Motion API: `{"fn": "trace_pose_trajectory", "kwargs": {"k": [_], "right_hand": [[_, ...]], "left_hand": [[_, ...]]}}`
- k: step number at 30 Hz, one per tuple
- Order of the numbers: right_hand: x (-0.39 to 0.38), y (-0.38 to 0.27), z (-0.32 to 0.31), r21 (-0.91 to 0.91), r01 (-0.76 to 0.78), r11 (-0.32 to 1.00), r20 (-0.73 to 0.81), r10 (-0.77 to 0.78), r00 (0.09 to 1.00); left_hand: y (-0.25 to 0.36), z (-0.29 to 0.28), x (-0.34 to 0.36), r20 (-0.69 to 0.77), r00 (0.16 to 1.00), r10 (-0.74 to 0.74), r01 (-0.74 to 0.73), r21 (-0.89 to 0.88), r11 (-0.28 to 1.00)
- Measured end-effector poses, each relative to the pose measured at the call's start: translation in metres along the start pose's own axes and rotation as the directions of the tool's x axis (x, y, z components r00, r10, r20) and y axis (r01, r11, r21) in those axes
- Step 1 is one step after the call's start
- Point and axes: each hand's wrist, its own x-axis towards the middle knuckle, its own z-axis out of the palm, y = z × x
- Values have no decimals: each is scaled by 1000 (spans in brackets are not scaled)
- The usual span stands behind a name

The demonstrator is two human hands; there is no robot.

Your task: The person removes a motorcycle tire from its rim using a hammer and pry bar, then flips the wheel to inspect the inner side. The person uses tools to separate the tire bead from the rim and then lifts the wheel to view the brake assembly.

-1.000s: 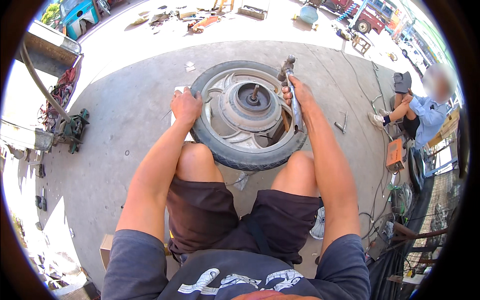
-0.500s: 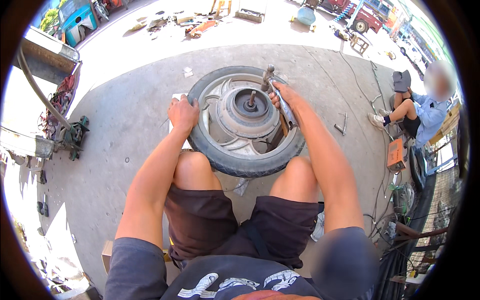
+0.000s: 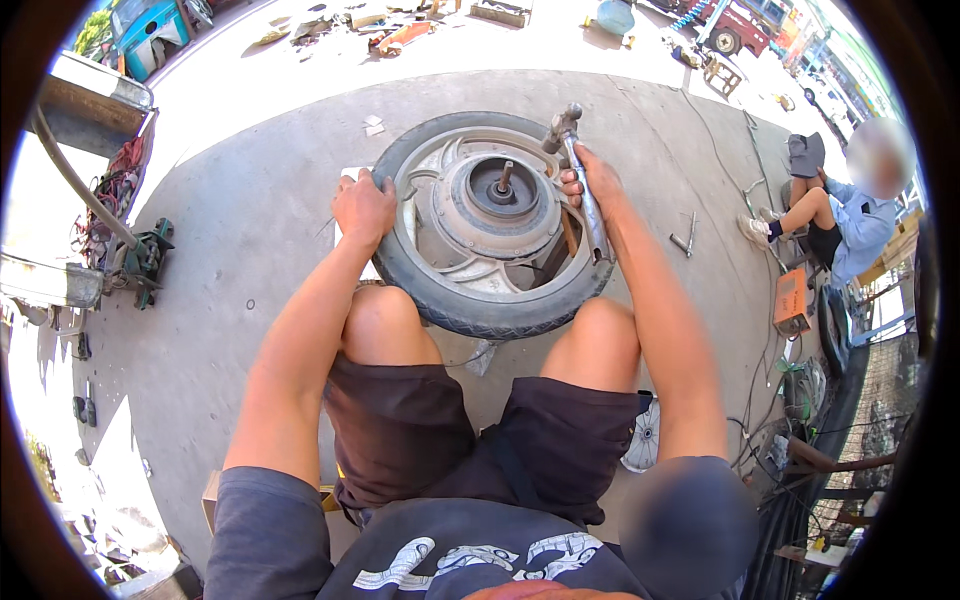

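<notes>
A motorcycle-type wheel [image 3: 438, 314] with a black tire and pale cast rim lies flat before my knees; a threaded axle [image 3: 505, 176] stands up from its hub. My left hand [image 3: 364, 205] grips the tire's left edge, fingers curled, with a white piece [image 3: 348, 235] partly hidden beneath it. My right hand [image 3: 592, 182] is closed round the metal handle of a hammer [image 3: 563, 124], held over the wheel's right side with its head upward. A piece of wood shows through the right spoke opening.
A seated person [image 3: 848, 235] is at the right, beside an orange box [image 3: 791, 302] and cables. A T-shaped tool [image 3: 686, 238] lies right of the wheel. A green machine [image 3: 150, 258] with a curved pole stands left. Scattered parts [image 3: 390, 40] and vehicles are beyond the shaded concrete.
The hammer in my right hand dipped lower half a second ago and is now raised again, slightly rightward. My left hand stays on the tire. The whole view has shifted slightly.
</notes>
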Motion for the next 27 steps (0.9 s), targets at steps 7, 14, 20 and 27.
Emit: {"fn": "trace_pose_trajectory", "kwargs": {"k": [7,14,20,27], "right_hand": [[-48,11,-17,81,47,996,-78,-40,996],[-37,29,-41,187,-78,979,-8,81,997],[-24,24,-55,274,-365,890,40,368,929],[-109,17,10,83,3,997,-216,15,976]], "left_hand": [[7,-4,-1,26,1000,-6,6,1,1000],[5,-2,-1,0,1000,-3,3,-7,1000],[14,-3,0,49,999,10,-10,-1,1000],[2,-5,0,20,1000,-12,12,18,1000]]}}
